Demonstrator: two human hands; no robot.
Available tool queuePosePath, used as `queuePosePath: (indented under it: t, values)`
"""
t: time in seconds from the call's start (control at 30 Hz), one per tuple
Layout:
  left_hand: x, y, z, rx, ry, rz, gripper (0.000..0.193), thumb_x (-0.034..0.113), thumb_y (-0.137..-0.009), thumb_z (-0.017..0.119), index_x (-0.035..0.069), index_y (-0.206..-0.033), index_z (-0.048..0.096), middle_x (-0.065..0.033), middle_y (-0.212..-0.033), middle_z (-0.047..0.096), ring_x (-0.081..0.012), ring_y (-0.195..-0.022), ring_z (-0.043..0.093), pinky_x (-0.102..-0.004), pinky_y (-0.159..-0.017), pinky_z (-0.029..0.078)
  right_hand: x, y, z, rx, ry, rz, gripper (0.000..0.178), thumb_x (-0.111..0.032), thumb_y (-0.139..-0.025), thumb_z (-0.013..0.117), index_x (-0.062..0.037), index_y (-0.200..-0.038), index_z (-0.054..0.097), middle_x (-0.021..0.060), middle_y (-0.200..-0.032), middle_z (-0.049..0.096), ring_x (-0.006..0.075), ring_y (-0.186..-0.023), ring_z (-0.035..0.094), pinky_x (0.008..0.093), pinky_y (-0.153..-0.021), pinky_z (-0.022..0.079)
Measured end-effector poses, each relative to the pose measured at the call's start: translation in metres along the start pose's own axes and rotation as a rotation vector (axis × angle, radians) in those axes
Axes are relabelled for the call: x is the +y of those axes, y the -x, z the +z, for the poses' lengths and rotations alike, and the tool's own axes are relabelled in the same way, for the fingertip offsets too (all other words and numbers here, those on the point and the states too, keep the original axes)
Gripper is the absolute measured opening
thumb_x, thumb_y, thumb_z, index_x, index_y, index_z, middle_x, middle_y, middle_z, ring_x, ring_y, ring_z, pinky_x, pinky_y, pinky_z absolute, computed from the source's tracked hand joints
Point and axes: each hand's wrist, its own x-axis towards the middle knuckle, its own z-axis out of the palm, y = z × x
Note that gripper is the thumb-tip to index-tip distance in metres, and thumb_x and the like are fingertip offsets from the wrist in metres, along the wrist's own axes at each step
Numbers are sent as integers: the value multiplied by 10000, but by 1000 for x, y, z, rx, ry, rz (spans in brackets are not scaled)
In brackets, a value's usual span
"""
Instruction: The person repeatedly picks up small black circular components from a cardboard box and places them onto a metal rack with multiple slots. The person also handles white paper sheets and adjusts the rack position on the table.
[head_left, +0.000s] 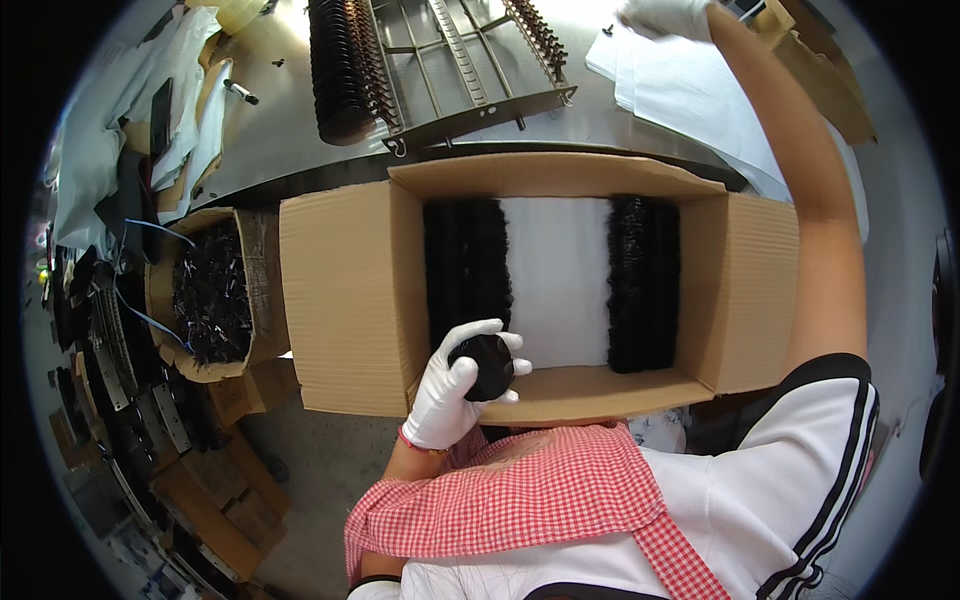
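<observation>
In my white-gloved left hand [446, 400] is a round, glossy black piece [482, 368], with the fingers curled around its edge. It is held over the near left part of an open cardboard box [560, 175]. Inside, rows of black parts [465, 255] line the left end and more black parts [643, 285] fill the right end. A white sheet [555, 280] shows between them. My right arm stretches far forward, and the gloved right hand [665, 18] is at the top edge, beside a pile of white sheets [660, 85]. Its fingers are blurred and partly cut off.
Beyond the box, a metal rack [470, 70] stands on the steel table [265, 130] with a row of black discs [337, 75] along its left side. A smaller carton [265, 290] of black scraps sits at left. A marker [241, 92] lies near papers.
</observation>
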Motion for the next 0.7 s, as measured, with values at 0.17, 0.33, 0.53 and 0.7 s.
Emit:
queuePosePath:
  t: [0.17,0.33,0.53,0.7]
  values:
    - [2,-3,-1,-6,-113,-59,675,520,-915,656,85,-1393,460,-167,-1290,579,-295,-1105,656,-330,-720,630,-71,45,38,-183,79,-146,406,-320,-994,589,-10,-1255,595,89,-1143,661,178,-1016,645,300,-846,547]
    - [4,0,0,28,-71,-84,794,414,-809,814,115,-1432,424,-137,-1339,557,-263,-1132,638,-347,-804,620,3,72,3,-178,1069,470,417,-408,-894,671,-59,-1120,702,83,-979,698,186,-880,635,334,-790,522]
    - [1,-7,4,2,-100,-168,814,289,-756,873,112,-1418,434,-118,-1280,571,-275,-1105,648,-362,-837,615,101,108,-26,155,1170,342,520,-569,-847,697,-63,-949,630,101,-932,649,251,-898,582,361,-845,464]
    - [-6,-21,18,-19,-128,-251,807,281,-752,874,104,-1411,444,-118,-1262,586,-297,-1097,657,-382,-859,611,154,103,-43,367,899,275,546,-555,-876,662,-40,-1056,644,131,-1041,668,269,-1007,597,356,-926,452]
